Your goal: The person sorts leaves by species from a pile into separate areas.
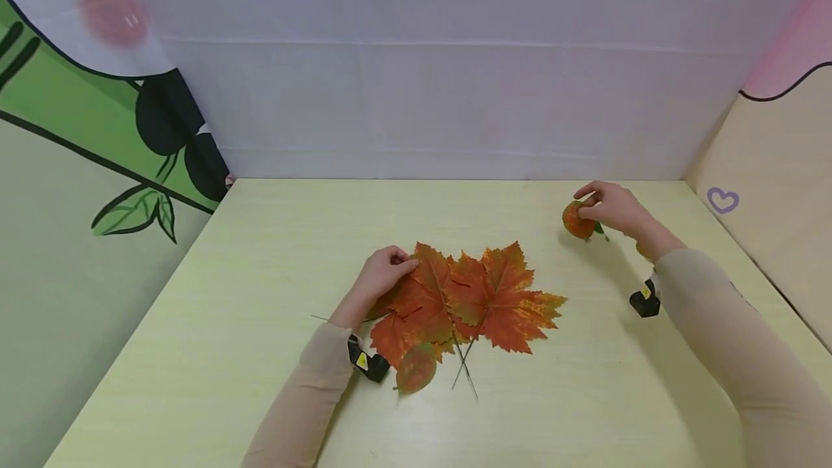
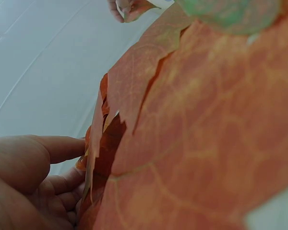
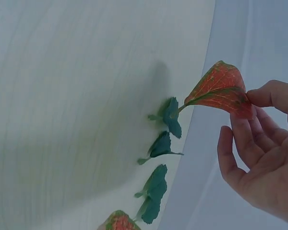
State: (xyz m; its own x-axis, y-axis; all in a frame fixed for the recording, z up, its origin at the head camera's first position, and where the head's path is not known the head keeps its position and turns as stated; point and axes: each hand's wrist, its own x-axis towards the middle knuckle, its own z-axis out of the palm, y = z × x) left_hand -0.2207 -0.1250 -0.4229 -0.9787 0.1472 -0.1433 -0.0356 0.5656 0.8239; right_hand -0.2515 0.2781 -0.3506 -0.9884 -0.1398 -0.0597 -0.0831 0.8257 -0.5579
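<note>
Right hand (image 1: 619, 208) pinches a leaf (image 1: 575, 222) above pale tabletop (image 1: 279, 251), creased backdrop (image 1: 455, 107) behind.

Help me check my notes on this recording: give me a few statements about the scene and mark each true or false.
1. The right hand pinches a small red-orange leaf. True.

2. The left hand touches nothing. False: the left hand grips the edge of the orange maple leaves.

3. Small dark green leaves lie near the right hand. True.

4. The maple leaves' stems all point toward the back wall. False: two thin stems cross on the wearer's side of the leaves.

5. A rounded red-green leaf lies at the near side of the maple leaves. True.

6. Both sleeves are dark blue. False: the sleeves are beige.
</note>
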